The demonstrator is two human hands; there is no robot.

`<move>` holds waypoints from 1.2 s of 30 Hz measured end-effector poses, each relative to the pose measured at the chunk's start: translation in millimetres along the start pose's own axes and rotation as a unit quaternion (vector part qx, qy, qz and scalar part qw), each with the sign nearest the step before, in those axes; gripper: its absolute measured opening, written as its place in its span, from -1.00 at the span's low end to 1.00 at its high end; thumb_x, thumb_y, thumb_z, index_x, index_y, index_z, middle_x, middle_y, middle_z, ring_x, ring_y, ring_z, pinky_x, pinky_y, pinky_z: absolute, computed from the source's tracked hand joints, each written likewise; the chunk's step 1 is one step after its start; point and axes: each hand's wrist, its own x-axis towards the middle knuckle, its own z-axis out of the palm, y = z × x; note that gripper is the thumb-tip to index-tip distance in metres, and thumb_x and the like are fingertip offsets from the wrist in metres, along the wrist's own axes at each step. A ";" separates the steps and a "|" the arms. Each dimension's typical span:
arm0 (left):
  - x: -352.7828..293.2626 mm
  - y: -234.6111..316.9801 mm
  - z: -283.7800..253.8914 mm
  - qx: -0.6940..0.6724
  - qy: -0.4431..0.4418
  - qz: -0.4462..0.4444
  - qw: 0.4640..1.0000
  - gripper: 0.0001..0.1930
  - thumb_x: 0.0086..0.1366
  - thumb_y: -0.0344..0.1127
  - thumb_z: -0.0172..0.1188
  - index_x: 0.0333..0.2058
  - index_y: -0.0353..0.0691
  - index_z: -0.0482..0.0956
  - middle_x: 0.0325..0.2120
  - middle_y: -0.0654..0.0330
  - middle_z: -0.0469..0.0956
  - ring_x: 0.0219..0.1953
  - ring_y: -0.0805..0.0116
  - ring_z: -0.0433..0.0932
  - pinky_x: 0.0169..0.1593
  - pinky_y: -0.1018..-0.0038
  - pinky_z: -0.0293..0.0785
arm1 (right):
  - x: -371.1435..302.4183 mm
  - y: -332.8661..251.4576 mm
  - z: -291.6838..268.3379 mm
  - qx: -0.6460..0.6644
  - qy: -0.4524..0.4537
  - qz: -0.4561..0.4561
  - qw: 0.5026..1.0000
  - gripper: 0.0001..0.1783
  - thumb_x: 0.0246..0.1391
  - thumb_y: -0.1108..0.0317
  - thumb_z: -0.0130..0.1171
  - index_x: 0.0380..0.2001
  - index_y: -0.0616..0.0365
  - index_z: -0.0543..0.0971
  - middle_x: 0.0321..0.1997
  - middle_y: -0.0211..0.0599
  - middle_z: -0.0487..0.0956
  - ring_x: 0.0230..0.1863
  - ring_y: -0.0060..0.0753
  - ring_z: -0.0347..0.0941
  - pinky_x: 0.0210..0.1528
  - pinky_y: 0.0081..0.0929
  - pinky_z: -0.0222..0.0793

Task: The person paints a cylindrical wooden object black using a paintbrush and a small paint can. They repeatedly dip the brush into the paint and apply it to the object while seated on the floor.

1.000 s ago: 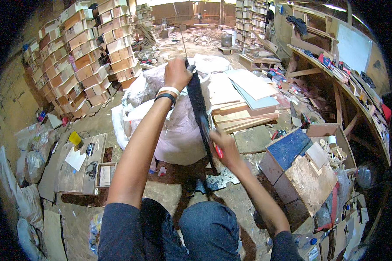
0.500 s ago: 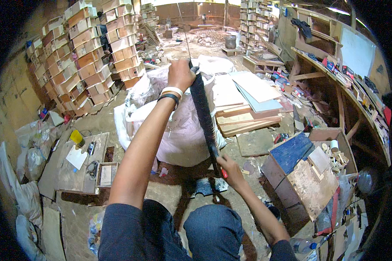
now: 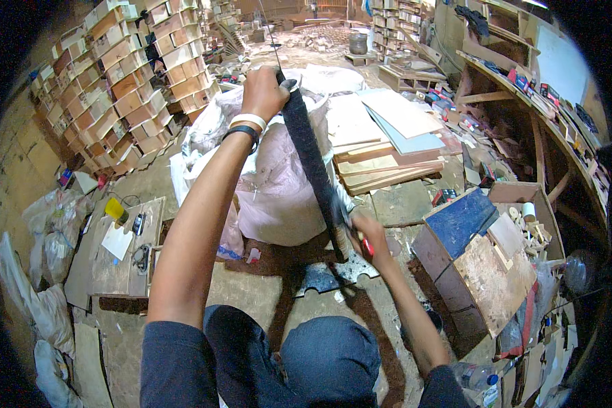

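My left hand (image 3: 264,94), with a white band and a dark band at the wrist, is closed around the top of a long black fuzzy shaft (image 3: 307,153). A thin rod (image 3: 270,44) sticks up from that end. The shaft slants down to the right, its lower end between my knees and the big white sack (image 3: 279,204). My right hand (image 3: 372,234) is closed on a red-handled tool (image 3: 367,246) beside the shaft's lower part. The tool's working end is blurred against the shaft, so its kind is unclear. Below lies a dark notched plate (image 3: 319,279).
To the right of the sack are stacked boards (image 3: 381,160). A wooden box (image 3: 455,285) with boards and small wood pieces stands at right, under a cluttered workbench (image 3: 523,102). At left, a low board table (image 3: 126,272) holds a yellow cup (image 3: 116,209). Tall stacks of wood blocks (image 3: 126,81) rise behind.
My right hand and the red-handled tool have shifted slightly up and right along the shaft's lower part. My left hand keeps its grip on the top, now further left and higher in view.
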 end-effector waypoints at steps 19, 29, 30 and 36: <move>-3.0 2.2 -6.8 0.023 -0.005 -0.005 1.000 -0.70 0.14 -0.24 0.45 -0.42 -0.43 0.67 -0.50 -0.19 0.63 -0.40 -0.14 0.64 -0.26 0.10 0.52 | 137.6 -44.1 -37.4 0.043 0.055 -0.099 0.993 -0.81 0.03 0.57 0.26 -0.28 0.21 0.48 -0.22 -0.04 0.51 -0.28 0.09 0.54 -0.30 -0.25 0.45; -0.5 -16.1 0.0 0.036 -0.026 -0.025 0.999 -0.73 0.14 -0.21 0.41 -0.42 -0.37 0.69 -0.50 -0.19 0.63 -0.40 -0.12 0.66 -0.24 0.10 0.54 | -146.0 2.1 31.7 0.029 -0.133 0.193 0.972 -0.68 -0.02 0.59 0.20 -0.14 0.18 0.50 -0.18 0.08 0.51 -0.13 0.26 0.51 -0.15 -0.11 0.43; 0.2 -18.7 -0.3 0.040 -0.015 -0.020 0.999 -0.76 0.13 -0.25 0.40 -0.44 -0.38 0.70 -0.52 -0.20 0.62 -0.40 -0.14 0.67 -0.22 0.08 0.55 | -151.0 1.8 32.2 -0.002 -0.153 0.227 0.962 -0.72 0.01 0.58 0.20 -0.16 0.19 0.50 -0.21 0.09 0.50 -0.17 0.27 0.49 -0.16 -0.11 0.42; 1.0 -32.7 -0.5 0.002 -0.029 -0.026 0.999 -0.75 0.11 -0.25 0.39 -0.49 -0.38 0.68 -0.55 -0.20 0.60 -0.48 -0.13 0.63 -0.34 0.12 0.49 | -116.8 -16.9 -12.1 0.104 0.118 0.201 0.967 -0.84 0.10 0.44 0.25 -0.27 0.23 0.51 -0.31 -0.08 0.52 -0.19 -0.08 0.50 -0.15 -0.24 0.39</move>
